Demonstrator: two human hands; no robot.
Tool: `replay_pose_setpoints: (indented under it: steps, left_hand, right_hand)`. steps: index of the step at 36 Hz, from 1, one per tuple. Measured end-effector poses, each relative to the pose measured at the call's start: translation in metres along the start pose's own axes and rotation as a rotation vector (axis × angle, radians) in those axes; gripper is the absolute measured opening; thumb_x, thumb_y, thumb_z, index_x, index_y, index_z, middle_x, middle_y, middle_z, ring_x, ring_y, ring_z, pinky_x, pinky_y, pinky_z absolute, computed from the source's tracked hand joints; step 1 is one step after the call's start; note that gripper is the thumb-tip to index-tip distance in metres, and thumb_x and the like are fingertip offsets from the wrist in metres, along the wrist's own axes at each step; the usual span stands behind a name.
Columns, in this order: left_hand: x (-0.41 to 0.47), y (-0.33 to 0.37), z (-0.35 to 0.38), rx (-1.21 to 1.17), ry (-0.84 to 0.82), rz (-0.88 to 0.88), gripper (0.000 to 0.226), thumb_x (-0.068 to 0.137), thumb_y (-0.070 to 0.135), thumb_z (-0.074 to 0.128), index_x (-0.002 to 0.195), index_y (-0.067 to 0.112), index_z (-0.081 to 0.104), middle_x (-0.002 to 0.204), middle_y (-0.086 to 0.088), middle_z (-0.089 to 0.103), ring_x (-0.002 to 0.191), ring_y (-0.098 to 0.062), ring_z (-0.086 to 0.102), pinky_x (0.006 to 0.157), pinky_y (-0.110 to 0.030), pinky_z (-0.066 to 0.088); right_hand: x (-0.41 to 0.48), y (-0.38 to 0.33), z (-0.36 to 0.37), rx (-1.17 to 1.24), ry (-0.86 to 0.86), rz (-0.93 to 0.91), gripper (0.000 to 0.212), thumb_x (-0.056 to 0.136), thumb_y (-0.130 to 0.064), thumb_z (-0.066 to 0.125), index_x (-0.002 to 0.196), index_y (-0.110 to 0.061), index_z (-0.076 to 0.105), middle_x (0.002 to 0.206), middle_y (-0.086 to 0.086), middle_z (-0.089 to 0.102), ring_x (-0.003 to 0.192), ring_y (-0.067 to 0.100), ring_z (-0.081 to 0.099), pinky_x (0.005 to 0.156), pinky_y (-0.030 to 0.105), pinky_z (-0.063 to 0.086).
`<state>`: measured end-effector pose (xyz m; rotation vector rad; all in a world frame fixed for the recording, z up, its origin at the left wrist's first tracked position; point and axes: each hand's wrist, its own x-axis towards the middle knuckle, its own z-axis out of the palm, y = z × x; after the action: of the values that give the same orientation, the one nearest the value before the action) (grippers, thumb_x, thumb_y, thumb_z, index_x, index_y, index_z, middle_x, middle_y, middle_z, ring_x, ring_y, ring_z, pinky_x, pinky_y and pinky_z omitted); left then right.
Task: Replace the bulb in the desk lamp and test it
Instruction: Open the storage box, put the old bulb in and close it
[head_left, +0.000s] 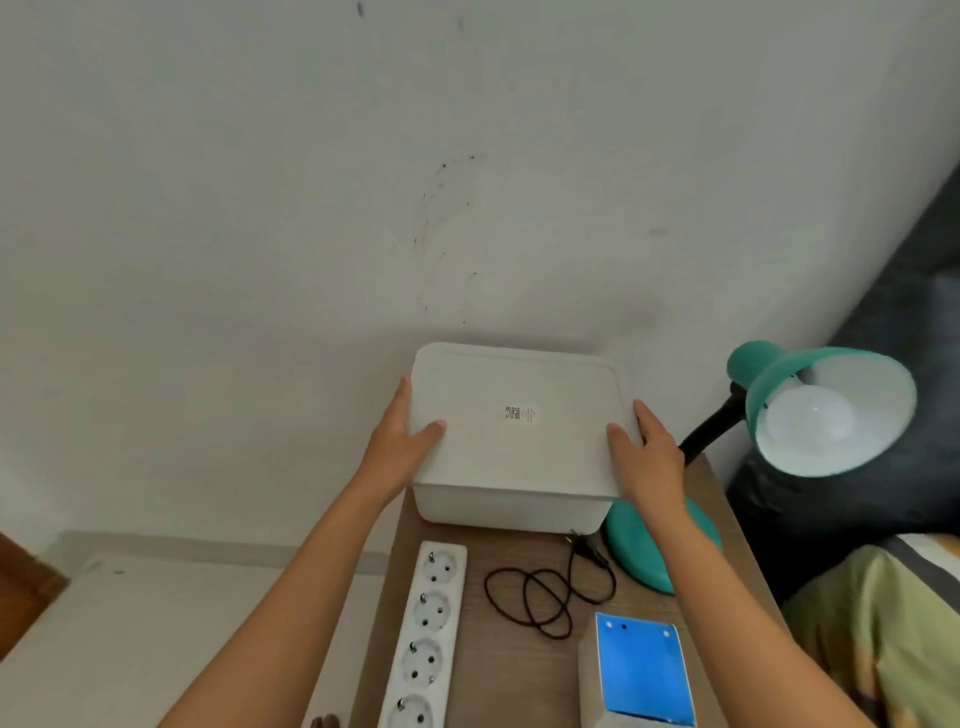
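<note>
A teal desk lamp (779, 384) stands at the right of a small wooden table (498, 649). Its shade tilts toward me and a white bulb (810, 415) sits inside, unlit. The round teal base (644, 551) lies partly behind my right forearm. The lamp's black cord (545, 597) is coiled loose on the table, unplugged. A white lidded box (519, 436) stands at the back of the table. My left hand (405, 441) grips the lid's left edge and my right hand (644, 452) grips its right edge.
A white power strip (426, 634) with several sockets lies along the table's left side. A blue and white bulb carton (639, 670) sits at the near right. A white wall is close behind. A dark cushion and a bed are at the right.
</note>
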<state>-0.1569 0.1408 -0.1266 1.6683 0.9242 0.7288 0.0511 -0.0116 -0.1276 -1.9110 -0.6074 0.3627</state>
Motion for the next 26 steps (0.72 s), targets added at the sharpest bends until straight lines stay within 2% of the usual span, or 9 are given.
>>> replay_pose_setpoints:
  steps: [3,6,11,16,21,24,26]
  left_hand:
    - [0.006,-0.008,0.003,-0.011,0.015,0.000,0.072,0.093,0.016,0.055,0.149,0.016,0.011,0.154,0.002,0.020,0.137,-0.010,0.025,0.112,-0.027,0.022]
    - [0.014,-0.012,0.004,-0.003,0.039,-0.007,0.070,0.093,0.016,0.055,0.149,0.015,0.013,0.152,0.005,0.023,0.128,-0.002,0.026,0.103,-0.019,0.021]
    - [0.023,-0.010,0.005,0.018,0.022,-0.028,0.065,0.093,0.020,0.054,0.148,0.021,0.020,0.125,0.018,0.034,0.116,-0.001,0.035,0.093,-0.020,0.030]
    - [0.033,-0.010,0.006,0.046,0.037,-0.055,0.064,0.091,0.022,0.056,0.146,0.019,0.024,0.124,0.016,0.036,0.115,-0.004,0.039,0.095,-0.022,0.032]
    - [0.037,-0.010,0.009,0.064,0.084,-0.035,0.050,0.089,0.022,0.056,0.135,0.029,0.039,0.097,0.034,0.043,0.090,0.003,0.050,0.067,-0.009,0.035]
    - [0.039,-0.011,0.011,0.057,0.120,-0.028,0.047,0.088,0.022,0.056,0.133,0.026,0.044,0.090,0.037,0.043,0.079,0.018,0.045,0.063,-0.006,0.034]
    - [0.041,-0.011,0.012,0.063,0.137,-0.024,0.047,0.088,0.022,0.056,0.133,0.024,0.044,0.090,0.034,0.044,0.080,0.015,0.045,0.063,-0.007,0.033]
  right_hand:
    - [0.008,-0.002,0.003,-0.031,0.008,-0.006,0.055,0.094,-0.023,0.049,0.144,-0.010,0.031,0.150,0.007,0.034,0.137,0.021,0.033,0.108,0.023,0.021]
    - [0.014,-0.005,0.006,-0.063,-0.004,-0.005,0.055,0.094,-0.024,0.049,0.144,-0.011,0.031,0.150,0.008,0.035,0.136,0.023,0.035,0.112,0.030,0.024]
    - [0.021,-0.007,0.009,-0.082,0.002,0.016,0.055,0.094,-0.024,0.049,0.144,-0.010,0.032,0.150,0.008,0.035,0.137,0.023,0.033,0.111,0.029,0.023]
    - [0.023,-0.006,0.011,-0.082,0.009,0.034,0.055,0.094,-0.024,0.048,0.144,-0.010,0.032,0.150,0.008,0.035,0.137,0.025,0.033,0.112,0.031,0.024]
    - [0.025,-0.007,0.013,-0.049,0.025,0.044,0.055,0.093,-0.023,0.047,0.144,-0.010,0.031,0.150,0.007,0.034,0.137,0.023,0.033,0.110,0.029,0.025]
    - [0.026,-0.007,0.014,-0.043,0.033,0.049,0.055,0.092,-0.023,0.047,0.144,-0.011,0.032,0.150,0.006,0.036,0.137,0.023,0.035,0.110,0.031,0.028]
    - [0.027,-0.008,0.014,-0.045,0.040,0.052,0.055,0.092,-0.023,0.047,0.144,-0.013,0.032,0.150,0.005,0.036,0.136,0.023,0.035,0.108,0.031,0.029]
